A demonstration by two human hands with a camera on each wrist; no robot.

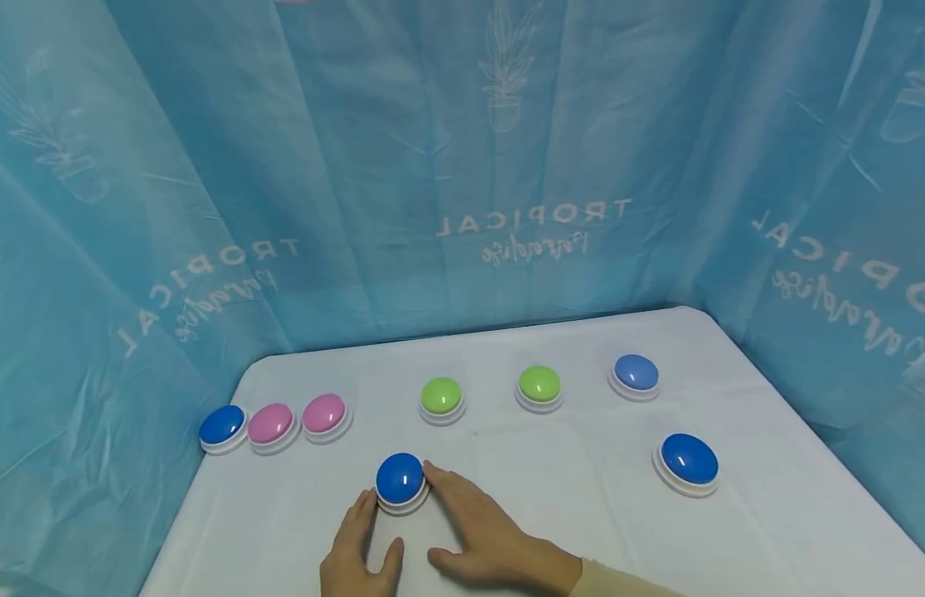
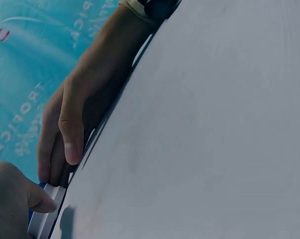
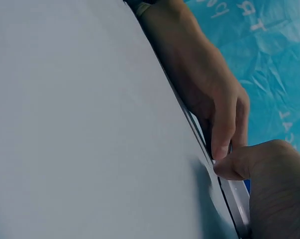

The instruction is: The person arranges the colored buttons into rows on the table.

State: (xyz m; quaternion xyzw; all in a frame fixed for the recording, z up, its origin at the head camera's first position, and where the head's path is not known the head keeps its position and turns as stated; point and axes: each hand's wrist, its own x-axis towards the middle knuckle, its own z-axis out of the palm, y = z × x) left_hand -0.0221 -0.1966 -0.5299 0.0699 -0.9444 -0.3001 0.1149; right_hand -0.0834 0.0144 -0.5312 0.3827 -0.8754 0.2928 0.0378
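A round blue push button (image 1: 399, 478) on a white base sits near the front middle of the white table, between both hands. My left hand (image 1: 355, 551) has its fingertips at the left side of the base, its thumb held apart. From the right, my right hand (image 1: 483, 531) reaches the opposite side with fairly straight fingers, its thumb also spread away. In the left wrist view, the white base (image 2: 48, 214) shows between the hands. The right wrist view has the base (image 3: 237, 199) partly hidden behind my right hand (image 3: 274, 181).
A blue button (image 1: 221, 424) and two pink buttons (image 1: 270, 424) stand in a row at the left. Two green buttons (image 1: 441, 396) are at the back middle. Right of them are a lighter blue button (image 1: 636, 372) and another blue button (image 1: 690, 459). Blue curtains (image 1: 373, 166) enclose the table.
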